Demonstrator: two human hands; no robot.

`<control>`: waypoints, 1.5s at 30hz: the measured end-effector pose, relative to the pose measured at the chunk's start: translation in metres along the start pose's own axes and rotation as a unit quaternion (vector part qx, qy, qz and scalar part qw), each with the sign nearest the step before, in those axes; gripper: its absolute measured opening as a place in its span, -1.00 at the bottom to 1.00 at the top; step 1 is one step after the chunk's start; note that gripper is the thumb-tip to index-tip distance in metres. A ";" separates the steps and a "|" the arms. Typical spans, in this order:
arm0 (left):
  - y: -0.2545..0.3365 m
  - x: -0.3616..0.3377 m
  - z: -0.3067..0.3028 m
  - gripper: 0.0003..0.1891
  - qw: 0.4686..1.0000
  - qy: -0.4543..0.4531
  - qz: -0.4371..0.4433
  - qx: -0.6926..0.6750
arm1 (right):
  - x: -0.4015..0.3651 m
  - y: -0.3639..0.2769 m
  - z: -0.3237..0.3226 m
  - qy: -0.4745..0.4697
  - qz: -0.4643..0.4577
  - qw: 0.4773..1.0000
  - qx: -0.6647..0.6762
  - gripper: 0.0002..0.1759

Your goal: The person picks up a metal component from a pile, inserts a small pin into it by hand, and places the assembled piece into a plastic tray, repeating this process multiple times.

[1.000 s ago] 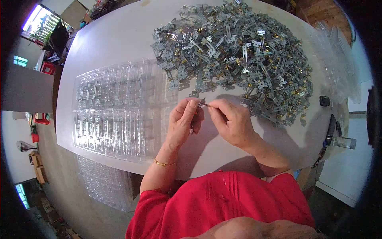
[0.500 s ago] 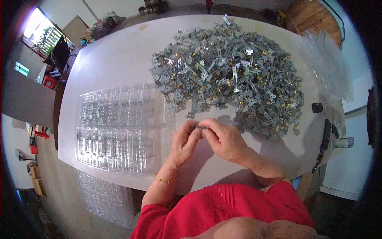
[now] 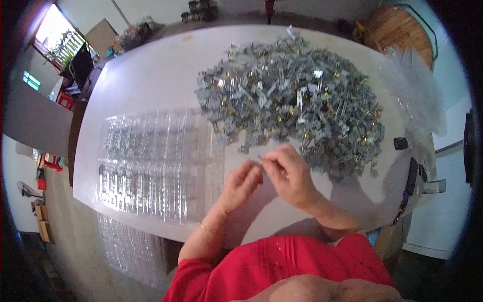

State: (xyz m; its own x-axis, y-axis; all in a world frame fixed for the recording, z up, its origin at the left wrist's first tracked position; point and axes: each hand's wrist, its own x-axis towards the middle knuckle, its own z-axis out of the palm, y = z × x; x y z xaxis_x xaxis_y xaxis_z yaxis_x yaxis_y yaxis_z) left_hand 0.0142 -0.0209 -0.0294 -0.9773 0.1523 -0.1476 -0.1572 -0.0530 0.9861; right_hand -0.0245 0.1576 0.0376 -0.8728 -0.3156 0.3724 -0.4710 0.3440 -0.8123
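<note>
My left hand [image 3: 242, 183] is closed, thumb against curled fingers, near the front edge of the table. Whatever it may hold is hidden. Just right of it and slightly higher, my right hand [image 3: 293, 178] pinches a small grey metal part [image 3: 260, 157] between thumb and forefinger; its exact shape is blurred. A small gap separates the two hands. Beyond them lies a large heap of flat metal brackets [image 3: 287, 95], some with brass-coloured bits. To the left, clear plastic blister trays [image 3: 143, 163] hold rows of metal parts.
More clear trays [image 3: 128, 246] sit below the table's left front edge. Crumpled clear plastic [image 3: 415, 90] lies at the right side of the white table [image 3: 146, 70]. A small black object [image 3: 400, 143] and a dark strap-like item [image 3: 401, 207] are near the right edge.
My hands, which met at the fingertips, have drawn apart. The left moved slightly down, and the right shifted a little rightward. The camera view has tilted slightly.
</note>
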 end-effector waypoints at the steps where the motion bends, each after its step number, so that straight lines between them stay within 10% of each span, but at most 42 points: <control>1: 0.016 -0.002 0.000 -0.73 0.997 0.023 -0.032 -0.066 | 0.000 0.003 -0.001 0.006 -0.001 1.000 0.003 -0.92; 7: 0.022 0.005 -0.012 -0.65 0.959 0.059 -0.032 -0.275 | 0.000 0.003 0.000 -0.020 0.061 0.998 0.020 -0.93; 19: 0.016 0.006 -0.012 -0.63 0.972 0.041 0.004 -0.230 | 0.000 0.006 0.003 -0.056 0.054 0.997 -0.020 -0.91; 29: 0.015 0.000 -0.009 -0.66 0.995 0.059 0.042 -0.069 | 0.002 0.008 -0.003 -0.055 -0.022 0.995 -0.076 -0.92; 45: 0.014 -0.002 0.001 -0.78 0.975 0.021 0.141 0.173 | 0.001 0.021 -0.013 -0.191 0.160 0.965 0.085 -0.80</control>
State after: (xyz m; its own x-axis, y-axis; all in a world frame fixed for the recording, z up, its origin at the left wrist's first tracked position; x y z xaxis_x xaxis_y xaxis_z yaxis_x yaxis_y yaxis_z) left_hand 0.0138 -0.0211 -0.0156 -0.9806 0.1396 0.1374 0.1692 0.2504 0.9533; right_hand -0.0365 0.1756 0.0267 -0.8441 -0.5307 -0.0762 -0.1287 0.3385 -0.9321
